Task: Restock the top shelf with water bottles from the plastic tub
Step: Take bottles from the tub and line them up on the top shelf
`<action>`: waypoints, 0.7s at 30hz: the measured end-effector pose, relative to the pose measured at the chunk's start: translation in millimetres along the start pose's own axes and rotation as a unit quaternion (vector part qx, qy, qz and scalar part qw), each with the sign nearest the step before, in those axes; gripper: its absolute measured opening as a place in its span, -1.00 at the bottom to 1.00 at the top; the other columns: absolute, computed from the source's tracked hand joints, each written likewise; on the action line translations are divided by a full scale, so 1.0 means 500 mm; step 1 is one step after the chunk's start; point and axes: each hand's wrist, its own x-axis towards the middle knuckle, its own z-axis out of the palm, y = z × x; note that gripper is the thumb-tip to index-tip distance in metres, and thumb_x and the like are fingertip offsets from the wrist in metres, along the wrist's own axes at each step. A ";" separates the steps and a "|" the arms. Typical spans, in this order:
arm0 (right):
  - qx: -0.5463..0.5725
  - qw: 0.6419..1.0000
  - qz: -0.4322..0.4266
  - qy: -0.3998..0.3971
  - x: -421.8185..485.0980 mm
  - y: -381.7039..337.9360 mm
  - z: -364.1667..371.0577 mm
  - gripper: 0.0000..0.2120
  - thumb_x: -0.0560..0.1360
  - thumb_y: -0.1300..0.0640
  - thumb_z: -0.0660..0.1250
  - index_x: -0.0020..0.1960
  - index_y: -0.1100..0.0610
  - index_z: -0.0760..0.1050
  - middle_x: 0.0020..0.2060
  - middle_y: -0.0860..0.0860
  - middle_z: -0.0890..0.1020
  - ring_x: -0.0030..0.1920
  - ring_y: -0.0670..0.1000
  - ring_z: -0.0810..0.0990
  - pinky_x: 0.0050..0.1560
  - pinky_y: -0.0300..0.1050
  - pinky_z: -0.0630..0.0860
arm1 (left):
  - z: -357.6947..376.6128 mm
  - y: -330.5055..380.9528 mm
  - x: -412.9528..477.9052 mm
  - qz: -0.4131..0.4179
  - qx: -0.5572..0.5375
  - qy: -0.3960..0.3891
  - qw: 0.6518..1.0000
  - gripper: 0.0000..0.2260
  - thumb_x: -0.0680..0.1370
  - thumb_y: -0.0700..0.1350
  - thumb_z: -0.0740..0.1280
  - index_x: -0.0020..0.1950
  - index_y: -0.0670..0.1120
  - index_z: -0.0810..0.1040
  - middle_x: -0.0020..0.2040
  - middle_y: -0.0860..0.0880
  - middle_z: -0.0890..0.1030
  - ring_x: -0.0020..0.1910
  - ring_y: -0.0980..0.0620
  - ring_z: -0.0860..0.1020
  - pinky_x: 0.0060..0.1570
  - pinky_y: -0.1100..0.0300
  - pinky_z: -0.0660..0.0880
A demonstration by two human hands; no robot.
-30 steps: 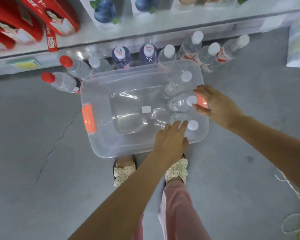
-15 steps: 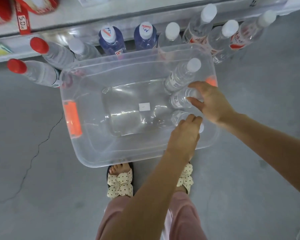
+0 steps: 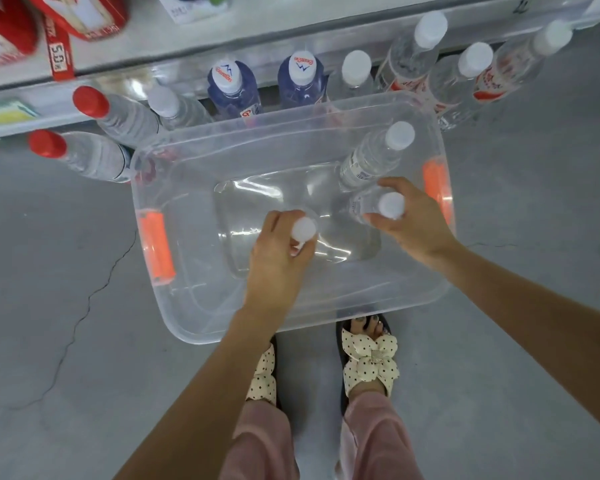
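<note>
A clear plastic tub (image 3: 201, 320) with orange handles sits on the grey floor in front of my feet. My left hand (image 3: 278, 261) grips the neck of a white-capped water bottle (image 3: 303, 229) over the tub's middle. Over at the tub's right side, a second white-capped bottle (image 3: 390, 205) is held by the neck in my right hand (image 3: 416, 220). A third bottle (image 3: 378, 155) stands in the tub's far right corner, untouched.
Several bottles stand on the floor behind the tub: red-capped ones (image 3: 94, 154) at left, two blue ones (image 3: 232, 88) in the middle, white-capped ones (image 3: 465, 81) at right. A white shelf edge (image 3: 187, 46) with a red price tag (image 3: 58, 57) runs above them.
Both hands have closed round bottle necks. My left hand has drawn its bottle leftward to the tub's middle, and its cap now shows above my fingers.
</note>
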 end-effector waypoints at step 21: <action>-0.029 0.991 -0.009 -0.131 0.066 0.009 0.050 -0.33 0.35 0.17 0.53 0.34 0.06 0.25 0.12 -0.10 0.43 0.10 -0.08 0.42 -0.01 -0.32 0.30 | 0.053 -0.094 0.082 -0.136 -0.067 -0.091 0.984 -0.32 0.34 -0.21 0.53 0.35 0.03 0.28 0.11 0.09 0.47 0.07 0.10 0.46 -0.04 0.45 0.37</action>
